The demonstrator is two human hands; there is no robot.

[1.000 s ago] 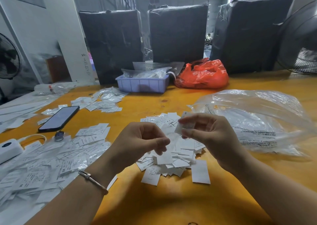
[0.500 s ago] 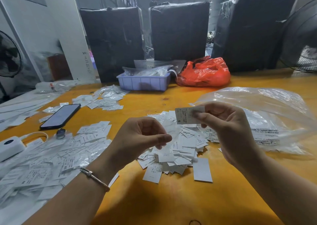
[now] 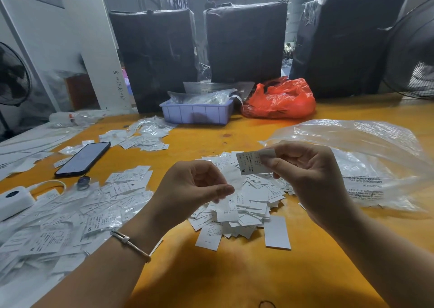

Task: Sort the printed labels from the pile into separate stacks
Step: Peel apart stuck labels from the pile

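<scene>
Raised since a second ago, right hand [image 3: 312, 178] pinches an S-size label [image 3: 250, 162] above the label pile [image 3: 244, 204]. Left hand [image 3: 187, 190] grip narrow, pinching a translucent backing strip [image 3: 231, 178]. Pile sits mid-counter [image 3: 234, 272], clear bag [image 3: 366, 162] beside.

Yellow table [image 3: 234, 272] bears label pile [image 3: 244, 204] (phone [image 3: 82, 159] too).

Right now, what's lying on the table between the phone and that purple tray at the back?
In the head view, a scatter of white labels and small clear plastic bags lies between the phone and the purple tray, with bare yellow table around it.
</scene>
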